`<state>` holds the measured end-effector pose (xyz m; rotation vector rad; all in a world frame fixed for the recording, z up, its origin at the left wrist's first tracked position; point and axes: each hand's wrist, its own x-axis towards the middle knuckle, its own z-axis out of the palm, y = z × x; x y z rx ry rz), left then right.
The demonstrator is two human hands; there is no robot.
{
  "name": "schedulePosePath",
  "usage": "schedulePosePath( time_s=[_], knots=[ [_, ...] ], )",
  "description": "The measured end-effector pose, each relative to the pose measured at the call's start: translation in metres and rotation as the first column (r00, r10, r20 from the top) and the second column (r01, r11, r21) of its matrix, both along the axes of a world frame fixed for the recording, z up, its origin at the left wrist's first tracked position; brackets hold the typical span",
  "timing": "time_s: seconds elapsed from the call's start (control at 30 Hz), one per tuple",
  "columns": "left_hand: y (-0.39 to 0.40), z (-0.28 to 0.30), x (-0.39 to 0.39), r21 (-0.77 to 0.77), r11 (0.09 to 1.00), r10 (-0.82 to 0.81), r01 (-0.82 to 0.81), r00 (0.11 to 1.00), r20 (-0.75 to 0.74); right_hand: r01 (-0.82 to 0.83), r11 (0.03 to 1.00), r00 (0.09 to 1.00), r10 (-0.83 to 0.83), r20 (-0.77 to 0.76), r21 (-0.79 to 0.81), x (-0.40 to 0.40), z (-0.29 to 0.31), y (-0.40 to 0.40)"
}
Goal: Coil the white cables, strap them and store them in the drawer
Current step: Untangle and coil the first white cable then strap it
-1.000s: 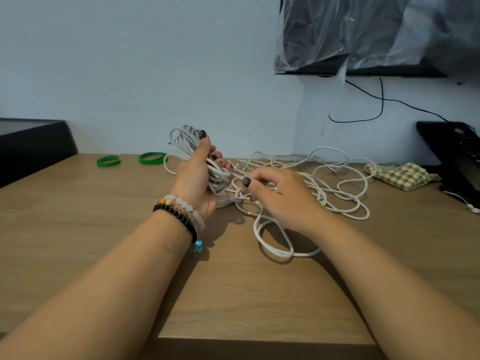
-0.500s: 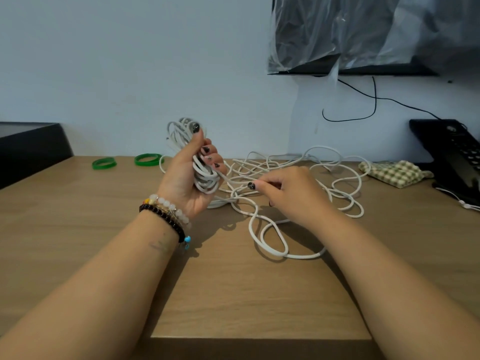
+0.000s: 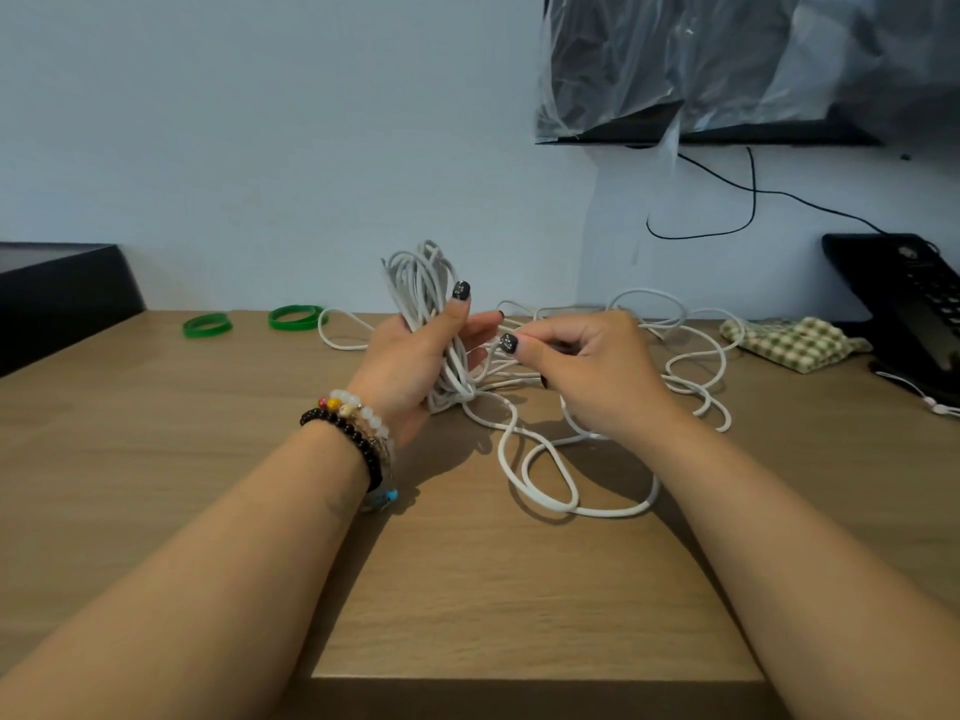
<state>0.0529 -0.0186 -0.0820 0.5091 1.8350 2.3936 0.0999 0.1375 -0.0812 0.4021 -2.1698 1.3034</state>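
On the table (image 3: 156, 459), loose white cable (image 3: 691, 356) lies spread behind and under the right hand (image 3: 597, 376), which pinches one strand. The left hand (image 3: 410, 366) grips the coil (image 3: 421, 288), thumb over it, just beside the right hand.

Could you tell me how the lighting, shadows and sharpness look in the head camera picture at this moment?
Head view: soft, even light; the hands and forearms cast mild shadows on the wooden table beneath them. The plastic-covered screen shows pale glare on its wrinkles. The left hand and the coiled white cable look reasonably sharp, as does the right hand. Wide-angle bending shows at the frame edges.
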Motion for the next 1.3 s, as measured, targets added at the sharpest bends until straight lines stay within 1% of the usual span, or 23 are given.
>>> schedulePosePath(
  time_s=[0.13,0.23,0.3,0.43,0.53,0.6,0.67,0.77,0.83,0.93,1.0,1.07,1.17,1.23,1.3],
  knots=[
    [0.001,-0.002,0.004,-0.151,0.988,-0.011,0.004,0.999,-0.05,-0.068,0.998,0.996,0.068,0.062,0.009,0.002,0.0,0.0],
    [0.006,-0.003,0.009,-0.299,0.954,-0.004,-0.038,0.99,-0.139,-0.017,0.997,0.996,0.011,0.084,0.075,0.002,-0.001,0.001],
    [0.006,-0.001,0.008,-0.337,0.937,0.03,-0.087,0.985,-0.17,0.044,0.991,0.995,-0.055,0.087,0.123,0.0,0.0,0.003],
    [0.002,0.002,0.004,-0.273,0.94,0.167,-0.206,0.973,-0.158,0.151,0.975,0.986,-0.161,0.05,0.164,-0.003,0.003,0.01],
    [0.002,0.004,0.004,-0.244,0.934,0.232,-0.263,0.962,-0.146,0.208,0.946,0.975,-0.22,0.021,0.248,-0.002,0.003,0.013],
    [0.002,0.004,0.004,-0.243,0.941,0.213,-0.237,0.97,-0.12,0.243,0.928,0.967,-0.255,0.006,0.282,-0.002,0.002,0.013],
    [0.002,0.002,0.005,-0.253,0.957,0.124,-0.144,0.988,-0.094,0.263,0.928,0.962,-0.274,0.006,0.263,-0.002,0.0,0.012],
    [0.004,-0.004,0.008,-0.287,0.958,-0.01,-0.014,0.997,-0.083,0.246,0.934,0.966,-0.259,0.015,0.26,-0.003,-0.001,0.013],
    [0.005,-0.006,0.009,-0.27,0.963,-0.033,0.012,0.997,-0.074,0.23,0.938,0.969,-0.246,0.034,0.258,-0.004,-0.002,0.013],
    [0.005,-0.006,0.008,-0.228,0.974,-0.03,0.013,0.997,-0.07,0.223,0.951,0.971,-0.236,0.038,0.215,-0.003,-0.002,0.011],
    [0.005,-0.006,0.006,-0.182,0.983,-0.009,-0.001,0.999,-0.053,0.217,0.952,0.973,-0.228,0.03,0.215,-0.004,-0.002,0.009],
    [0.005,-0.004,0.004,-0.107,0.993,0.042,-0.043,0.999,-0.01,0.226,0.949,0.971,-0.237,0.027,0.221,-0.005,-0.002,0.01],
    [-0.001,0.002,-0.001,0.044,0.991,0.124,-0.127,0.99,0.071,0.263,0.946,0.961,-0.274,0.033,0.19,-0.006,-0.001,0.015],
    [-0.004,0.004,-0.004,0.097,0.987,0.121,-0.129,0.989,0.082,0.287,0.94,0.955,-0.295,0.019,0.183,-0.006,-0.001,0.016],
    [-0.002,0.004,-0.002,0.094,0.991,0.09,-0.097,0.993,0.08,0.278,0.951,0.959,-0.282,0.016,0.134,-0.005,-0.001,0.014]
  ],
)
